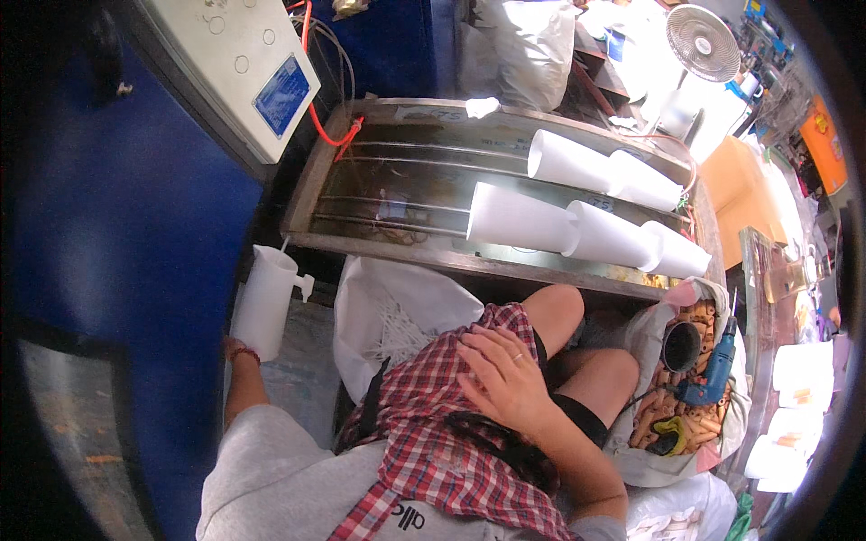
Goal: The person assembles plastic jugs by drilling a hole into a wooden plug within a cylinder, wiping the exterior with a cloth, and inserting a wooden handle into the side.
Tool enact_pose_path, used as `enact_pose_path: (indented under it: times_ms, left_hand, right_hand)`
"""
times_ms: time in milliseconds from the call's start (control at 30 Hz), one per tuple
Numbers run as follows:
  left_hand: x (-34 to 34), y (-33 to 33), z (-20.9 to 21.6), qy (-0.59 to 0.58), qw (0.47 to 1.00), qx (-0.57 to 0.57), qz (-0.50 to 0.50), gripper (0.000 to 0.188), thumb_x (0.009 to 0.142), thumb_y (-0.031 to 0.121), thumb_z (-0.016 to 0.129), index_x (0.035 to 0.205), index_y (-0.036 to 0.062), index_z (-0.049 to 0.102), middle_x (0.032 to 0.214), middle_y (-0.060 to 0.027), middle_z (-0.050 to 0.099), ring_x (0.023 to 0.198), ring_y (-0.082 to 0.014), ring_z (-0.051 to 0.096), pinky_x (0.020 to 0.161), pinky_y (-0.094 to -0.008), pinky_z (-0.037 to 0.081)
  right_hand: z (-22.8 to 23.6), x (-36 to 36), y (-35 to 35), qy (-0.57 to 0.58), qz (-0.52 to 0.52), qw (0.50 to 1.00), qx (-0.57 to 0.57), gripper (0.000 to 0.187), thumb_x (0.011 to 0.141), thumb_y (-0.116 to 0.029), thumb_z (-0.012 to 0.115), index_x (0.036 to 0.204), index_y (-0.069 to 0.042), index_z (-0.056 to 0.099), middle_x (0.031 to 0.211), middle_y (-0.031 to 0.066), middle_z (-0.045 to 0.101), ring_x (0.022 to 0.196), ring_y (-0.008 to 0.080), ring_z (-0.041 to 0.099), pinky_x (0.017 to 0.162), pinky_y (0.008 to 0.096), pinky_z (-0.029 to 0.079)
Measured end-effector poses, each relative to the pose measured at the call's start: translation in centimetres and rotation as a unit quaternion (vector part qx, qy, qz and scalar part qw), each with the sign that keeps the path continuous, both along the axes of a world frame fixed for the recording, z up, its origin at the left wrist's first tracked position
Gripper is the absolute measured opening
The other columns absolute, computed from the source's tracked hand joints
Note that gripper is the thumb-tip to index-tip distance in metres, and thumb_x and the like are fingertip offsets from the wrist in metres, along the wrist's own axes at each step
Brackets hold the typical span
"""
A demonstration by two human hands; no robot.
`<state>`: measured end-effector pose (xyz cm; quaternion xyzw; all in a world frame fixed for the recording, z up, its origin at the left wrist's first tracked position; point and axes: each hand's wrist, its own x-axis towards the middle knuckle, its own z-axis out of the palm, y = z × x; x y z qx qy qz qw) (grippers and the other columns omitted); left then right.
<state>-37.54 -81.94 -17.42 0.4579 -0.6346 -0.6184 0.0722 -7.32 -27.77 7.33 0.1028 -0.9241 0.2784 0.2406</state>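
At the left, my left hand [236, 346] is at the lower end of a white plastic jug [263, 302], which stands nearly upright. The jug has a lipped rim and a small knobbed piece sticking out of its side. Most of that hand is hidden behind it, but it appears to hold the jug. My right hand [505, 374], with a ring on one finger, rests over the red checked apron [424, 383]. Its fingers are stretched out and it holds nothing. Between jug and apron, a white sack [361, 311] contains thin white plastic pieces.
A metal-framed trough [406, 248] with rods spans the front, bearing several white tapered plastic vessels [519, 216]. On the right, a blue power drill [713, 370] lies on a sack [731, 428] of brown tubular pieces. A control box [239, 77] hangs upper left; a fan [704, 43] stands far right.
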Motion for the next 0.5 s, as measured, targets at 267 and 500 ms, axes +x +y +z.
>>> enact_pose_path:
  times_ms: [267,500]
  left_hand:
    - [-0.8,13.0,6.0,0.088,0.924,0.252,-0.274,0.076,0.088,0.066,0.037,0.13,0.0033,0.047,0.126,-0.0114,0.055,0.112,-0.0266,0.055,0.096,-0.0398,0.043]
    - [2.8,29.4,12.3,-0.007,0.833,0.296,-0.467,0.073,0.084,0.069,0.043,0.111,0.003,0.058,0.104,-0.0084,0.065,0.095,-0.0206,0.062,0.083,-0.0353,0.05]
  right_hand:
    - [-1.3,-2.6,-4.8,0.027,0.051,0.998,0.04,0.045,0.078,-0.022,0.063,0.12,-0.01,0.053,0.13,0.0088,0.049,0.122,0.03,0.044,0.105,0.052,0.028]
    - [-2.0,-4.9,-5.5,0.054,-0.005,0.995,0.089,0.056,0.075,-0.027,0.068,0.125,-0.013,0.048,0.128,0.008,0.05,0.12,0.0279,0.046,0.107,0.0596,0.017]
